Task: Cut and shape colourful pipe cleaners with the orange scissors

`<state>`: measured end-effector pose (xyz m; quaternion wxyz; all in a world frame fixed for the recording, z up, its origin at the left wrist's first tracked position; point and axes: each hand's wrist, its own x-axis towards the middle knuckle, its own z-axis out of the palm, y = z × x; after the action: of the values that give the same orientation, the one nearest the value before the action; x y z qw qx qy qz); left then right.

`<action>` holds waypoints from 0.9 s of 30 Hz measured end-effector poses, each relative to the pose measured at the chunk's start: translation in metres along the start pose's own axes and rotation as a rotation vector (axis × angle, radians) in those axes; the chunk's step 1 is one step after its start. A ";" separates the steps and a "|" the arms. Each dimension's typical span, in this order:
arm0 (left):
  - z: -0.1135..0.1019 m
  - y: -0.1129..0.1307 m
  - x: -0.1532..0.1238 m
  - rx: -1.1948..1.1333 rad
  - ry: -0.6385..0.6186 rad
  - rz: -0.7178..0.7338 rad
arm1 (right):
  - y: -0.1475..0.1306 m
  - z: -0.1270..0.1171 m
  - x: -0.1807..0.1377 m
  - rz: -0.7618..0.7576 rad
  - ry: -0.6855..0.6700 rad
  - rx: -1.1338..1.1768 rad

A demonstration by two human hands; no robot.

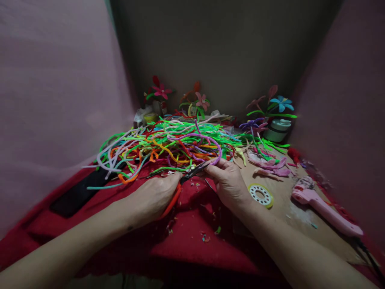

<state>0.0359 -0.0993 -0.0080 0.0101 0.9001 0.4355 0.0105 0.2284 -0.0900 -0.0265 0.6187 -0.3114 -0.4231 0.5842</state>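
Left hand (158,194): wrapped round the handle of the scissors (192,173), fingers curled in. Right hand (230,182): thumb and forefinger pinching the purple stem (221,150) near the blade tips.

Scissors sit between the two hands, just above the red cloth (198,249), near side of the stem pile (168,134). Long axis runs on a slant: red handle low and left, nearest the wearer; black blades point right and away, tips at the right fingertips.

Purple stem has no single axis; it's bent. From the pinch it bulges right and away, then hooks back left over the pile.

Hard to see: handle loops mostly behind the left hand, only an outer red edge shows. Blade tips merge with the right fingertips, so can't tell if the stem is between the blades, or if they're parted. Stem's held end is covered by fingers; its far end gets lost in the pile. Both forearms cut off at the frame's lower edges.

Right side: tape roll (254,192) on the board (279,230), just beside the right wrist; pink glue gun (327,210) further right, its cord running out of frame. Left: black phone (75,194), far end under stems. Back flowers too dim for detail.
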 end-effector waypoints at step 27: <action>0.005 0.000 0.000 -0.113 0.031 -0.033 | -0.005 -0.002 -0.001 -0.077 -0.055 -0.253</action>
<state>0.0361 -0.0997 -0.0133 0.0546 0.8905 0.4490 0.0488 0.2330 -0.0909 -0.0232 0.5846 -0.3546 -0.5217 0.5103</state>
